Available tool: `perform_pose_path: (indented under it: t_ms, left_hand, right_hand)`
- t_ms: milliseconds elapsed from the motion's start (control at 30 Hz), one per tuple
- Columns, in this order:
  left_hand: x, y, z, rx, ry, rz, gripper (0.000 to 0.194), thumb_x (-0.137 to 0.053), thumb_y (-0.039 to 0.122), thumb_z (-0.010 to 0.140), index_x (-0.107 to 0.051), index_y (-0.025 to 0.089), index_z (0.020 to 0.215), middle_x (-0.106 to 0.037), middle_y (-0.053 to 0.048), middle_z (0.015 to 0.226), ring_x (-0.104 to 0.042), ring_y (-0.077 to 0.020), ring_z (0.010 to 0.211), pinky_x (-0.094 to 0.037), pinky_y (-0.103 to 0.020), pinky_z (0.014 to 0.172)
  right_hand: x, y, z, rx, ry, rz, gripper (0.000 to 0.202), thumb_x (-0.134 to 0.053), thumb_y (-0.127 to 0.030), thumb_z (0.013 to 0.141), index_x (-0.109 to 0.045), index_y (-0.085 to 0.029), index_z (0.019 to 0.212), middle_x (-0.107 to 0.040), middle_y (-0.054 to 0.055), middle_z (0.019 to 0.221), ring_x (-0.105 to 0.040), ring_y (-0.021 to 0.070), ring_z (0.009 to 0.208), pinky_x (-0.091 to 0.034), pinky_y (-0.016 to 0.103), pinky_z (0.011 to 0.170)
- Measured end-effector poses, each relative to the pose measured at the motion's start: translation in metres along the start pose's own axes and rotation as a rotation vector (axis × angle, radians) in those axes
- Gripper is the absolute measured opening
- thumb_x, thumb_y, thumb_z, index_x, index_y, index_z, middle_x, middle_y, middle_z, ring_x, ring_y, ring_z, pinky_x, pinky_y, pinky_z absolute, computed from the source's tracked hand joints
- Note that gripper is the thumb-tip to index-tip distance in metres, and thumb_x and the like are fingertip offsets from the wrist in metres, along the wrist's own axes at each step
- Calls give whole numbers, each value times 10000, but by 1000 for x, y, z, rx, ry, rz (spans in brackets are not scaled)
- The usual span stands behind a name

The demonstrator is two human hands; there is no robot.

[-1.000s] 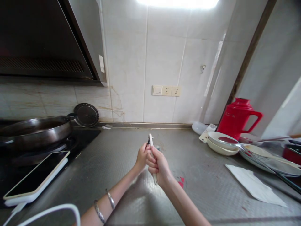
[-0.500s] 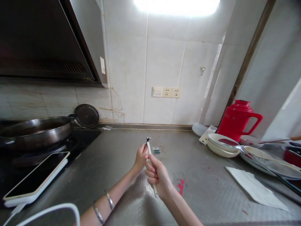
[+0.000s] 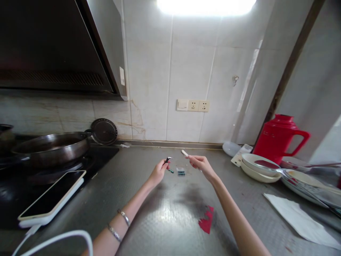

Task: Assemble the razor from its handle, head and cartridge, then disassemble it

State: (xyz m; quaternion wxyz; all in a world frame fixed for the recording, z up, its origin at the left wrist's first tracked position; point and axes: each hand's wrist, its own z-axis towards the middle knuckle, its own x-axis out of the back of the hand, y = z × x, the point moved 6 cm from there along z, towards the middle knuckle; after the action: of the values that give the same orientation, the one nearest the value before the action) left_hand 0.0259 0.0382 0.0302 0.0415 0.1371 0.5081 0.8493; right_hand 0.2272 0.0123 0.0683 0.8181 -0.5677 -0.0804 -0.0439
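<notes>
Metal counter (image 3: 160, 236) spreads before you, meeting a tiled wall (image 3: 149, 64). Nearest you, a white cable (image 3: 80, 233) loops at lower left, running to the white block under a phone (image 3: 53, 195). Two silver bracelets (image 3: 124, 217) circle your left forearm. Between your forearms lies a torn red scrap (image 3: 207, 222); to the right, white paper (image 3: 298, 218). Farther out, your hands are apart above the counter. Your left hand (image 3: 157, 174) pinches a small black piece (image 3: 167, 160) with a pale tip; your right hand (image 3: 204, 166) pinches a slim white handle (image 3: 184, 153), well apart from that piece. Between your hands, a small clear-and-green item (image 3: 181, 172) sits on the counter. A green strip (image 3: 171, 170) shows beside your left fingertips; whether you hold it, I cannot tell. Beyond, a steel pan (image 3: 55, 149) stands at left, stacked bowls (image 3: 259, 170) and a red thermos (image 3: 278, 138) at right. Sockets (image 3: 198, 105) are set in the wall.
</notes>
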Motion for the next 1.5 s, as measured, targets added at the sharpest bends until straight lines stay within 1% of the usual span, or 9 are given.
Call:
perform_pose_path:
  t_ms: [133, 367, 567, 733, 933, 1167, 1300, 1433, 1500]
  left_hand:
    - [0, -6, -3, -1, -64, 112, 242, -424, 322, 838, -571, 158, 935, -586, -23, 786, -509, -151, 741, -371, -258, 721]
    - [-16, 8, -13, -65, -172, 157, 226, -391, 316, 862, -560, 169, 889, -581, -17, 804, -499, -152, 763, -356, -243, 719]
    - [-20, 13, -15, -83, -146, 204, 213, -374, 305, 866, -535, 167, 850, -568, -15, 769, -492, -142, 723, -358, -244, 700]
    - [-22, 14, -17, -114, -133, 242, 191, -383, 306, 857, -521, 176, 829, -561, -12, 751, -494, -146, 720, -356, -249, 697]
    - [-19, 18, -16, -91, -91, 218, 220, -358, 331, 869, -507, 171, 841, -555, -11, 743, -487, -138, 692, -358, -242, 677]
    - [-21, 21, -18, -102, -105, 213, 185, -389, 311, 855, -506, 174, 811, -543, -4, 727, -478, -132, 690, -353, -238, 664]
    - [-20, 17, -15, -26, -79, 51, 229, -409, 376, 840, -502, 169, 807, -487, 20, 643, -463, -101, 595, -368, -220, 596]
    - [-32, -1, -15, 227, -133, -228, 305, -445, 485, 781, -438, 181, 794, -399, 72, 536, -360, -57, 376, -295, -186, 382]
    - [-39, -9, -18, 322, -97, -342, 324, -468, 507, 754, -413, 189, 789, -384, 86, 526, -320, -43, 338, -250, -169, 332]
  right_hand:
    - [-4, 16, -3, -38, -59, -209, 480, -542, -543, 735, -703, -94, 676, -369, -35, 464, -297, 68, 462, -200, 234, 463]
    - [-24, 8, -5, 2, -120, -294, 475, -567, -548, 704, -712, -98, 654, -374, -30, 441, -302, 70, 456, -201, 225, 447]
    - [-5, 17, -6, -32, -64, -322, 468, -572, -542, 699, -708, -99, 630, -395, -28, 425, -318, 69, 442, -215, 221, 439]
    - [-17, 12, -7, 19, -78, -269, 472, -561, -547, 705, -711, -102, 657, -421, -24, 437, -338, 74, 448, -235, 217, 443]
    - [-8, 13, -9, -1, -39, -313, 463, -565, -536, 705, -696, -100, 621, -400, -27, 443, -316, 68, 447, -212, 216, 436]
    - [-21, 6, -10, 42, -70, -300, 477, -558, -554, 701, -682, -103, 610, -399, -26, 447, -318, 73, 459, -216, 214, 437]
    - [-6, 25, -8, -21, -66, -372, 500, -550, -577, 693, -685, -101, 618, -414, -24, 445, -316, 73, 449, -215, 217, 434]
    - [6, 32, -6, -26, 23, -415, 539, -506, -610, 706, -660, -108, 585, -421, -20, 454, -326, 77, 451, -220, 216, 431]
    - [5, 27, -6, 3, 93, -418, 553, -478, -619, 721, -652, -112, 584, -432, -13, 464, -345, 85, 461, -235, 216, 436]
